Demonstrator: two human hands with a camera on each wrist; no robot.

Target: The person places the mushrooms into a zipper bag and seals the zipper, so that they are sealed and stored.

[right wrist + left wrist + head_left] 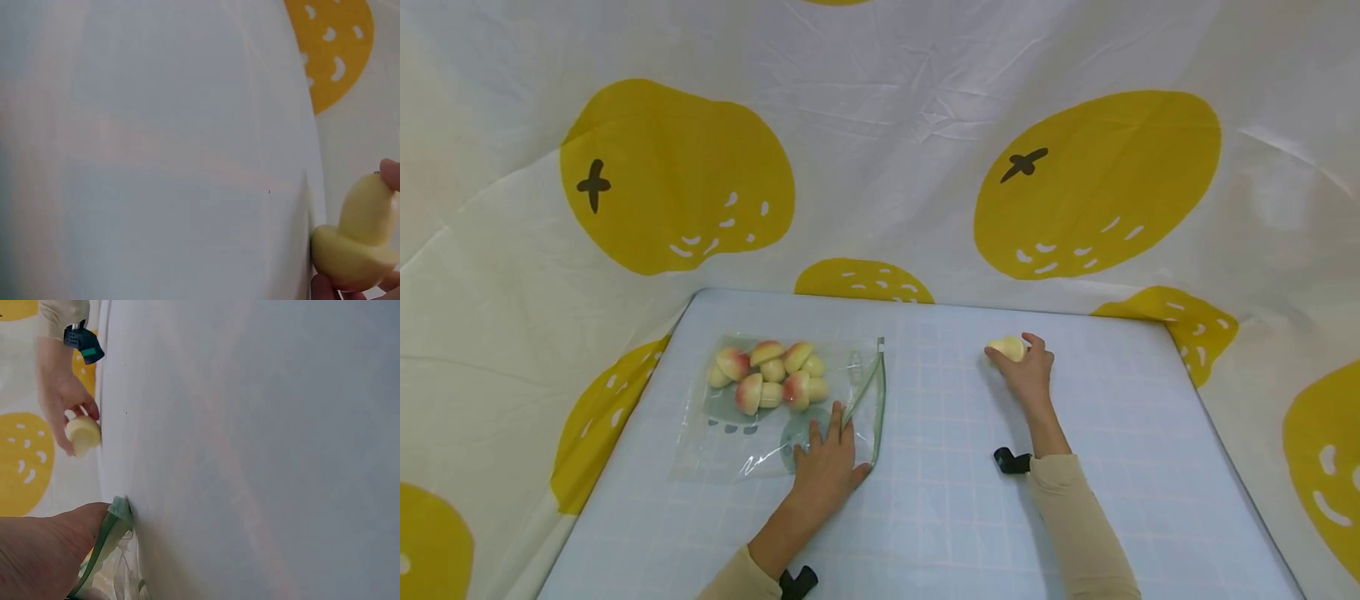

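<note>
A clear zip bag (700,454) with a green zip edge and printed grey-green shapes lies flat on the table. Several toy mushrooms (750,393) with red-and-yellow caps and pale stems are inside it. My left hand (826,467) rests on the bag near its zip end, fingers spread and straight; the left wrist view shows the green zip strip (100,544) against that hand. To the right of the bag, my right hand (1030,371) grips a pale yellow toy mushroom (369,212) between thumb and fingers, its cap low near the table surface.
The table (940,517) has a pale blue checked cover. Behind it and at both sides hangs a white cloth (880,167) with large yellow fruit prints. A black wrist device (1011,461) sits at the right sleeve, another (799,583) at the left.
</note>
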